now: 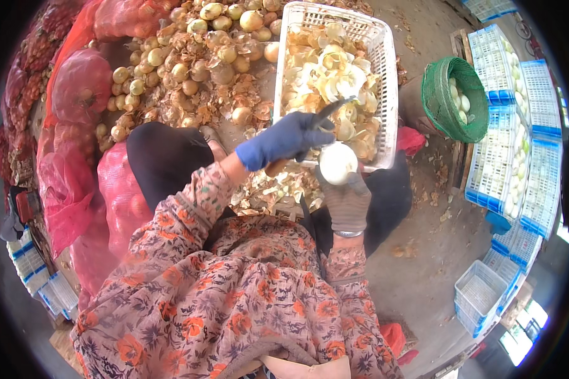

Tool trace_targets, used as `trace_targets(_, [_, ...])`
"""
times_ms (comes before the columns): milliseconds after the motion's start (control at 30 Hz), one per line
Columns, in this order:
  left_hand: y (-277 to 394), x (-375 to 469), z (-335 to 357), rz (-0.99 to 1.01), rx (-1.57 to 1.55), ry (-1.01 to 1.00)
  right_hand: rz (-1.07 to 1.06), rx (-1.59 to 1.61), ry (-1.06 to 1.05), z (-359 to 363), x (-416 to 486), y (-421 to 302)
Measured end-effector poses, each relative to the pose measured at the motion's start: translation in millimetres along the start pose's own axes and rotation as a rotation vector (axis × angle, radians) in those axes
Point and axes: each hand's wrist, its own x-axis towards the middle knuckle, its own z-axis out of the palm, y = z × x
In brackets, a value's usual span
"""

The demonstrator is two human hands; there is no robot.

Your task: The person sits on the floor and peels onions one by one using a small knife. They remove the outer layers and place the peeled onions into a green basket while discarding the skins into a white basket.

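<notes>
My left hand, in a blue glove, grips a knife whose dark blade points up and to the right. In my right hand, gloved in grey, rests a peeled white onion. Both hands are close together at the near end of a white plastic crate. Onion skins fill much of that crate. The knife blade is above the skins, apart from the onion. My left fingers hide most of the knife's handle.
Unpeeled onions and loose skins cover the floor ahead. Red mesh sacks line the left side. At right stand a bucket with green netting holding peeled onions, and stacked blue-and-white crates. An open crate sits lower right.
</notes>
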Motion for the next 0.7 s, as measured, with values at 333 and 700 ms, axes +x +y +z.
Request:
trace_targets(333, [-0.3, -79.1, 45.0, 0.176, -0.023, 0.003, 0.021, 0.097, -0.103, 10.2, -23.4, 3.5])
trace_targets(700, [-104.3, -119.4, 13.9, 0.361, 0.59, 0.338, -0.098, 0.003, -0.134, 15.9, -60.5, 4.2])
